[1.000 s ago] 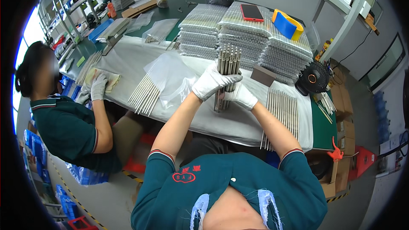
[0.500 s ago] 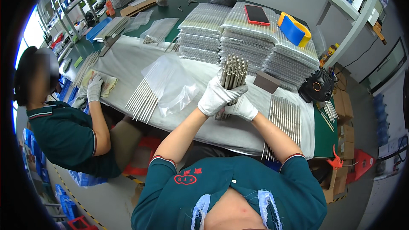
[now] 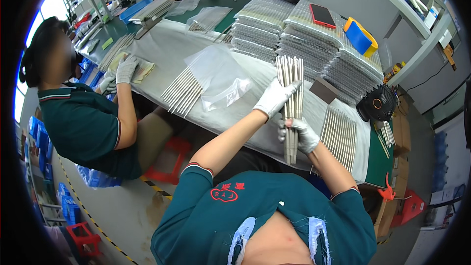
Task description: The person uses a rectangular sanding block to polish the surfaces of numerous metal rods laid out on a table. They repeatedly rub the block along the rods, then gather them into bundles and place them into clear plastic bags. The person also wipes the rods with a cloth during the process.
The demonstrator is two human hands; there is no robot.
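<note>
A thick bundle of slim metal rods (image 3: 293, 93) stands lengthwise before me over the table's near edge, its far end raised. My left hand (image 3: 275, 99), in a white glove, is wrapped round the upper part of the bundle from the left side. Lower down, my right hand (image 3: 302, 134), gloved too, grips the same bundle from the right. A row of similar metal rods (image 3: 338, 136) lies side by side on the grey cloth to my right. Left of my hands, more metal rods (image 3: 181, 92) lie partly under a clear plastic bag (image 3: 223, 76).
Bubble-wrapped stacks (image 3: 257, 32) stand at the back, with a red phone (image 3: 322, 15) and a blue-yellow tape roll (image 3: 361, 37) on top. A dark block (image 3: 324, 90) and a black fan (image 3: 378, 103) stand right. A co-worker (image 3: 83, 113) sits at left, gloved hands on a cloth.
The bundle has swung from pointing end-on toward the view to showing its full length. My right hand has slid to its lower part. The whole view has shifted leftward.
</note>
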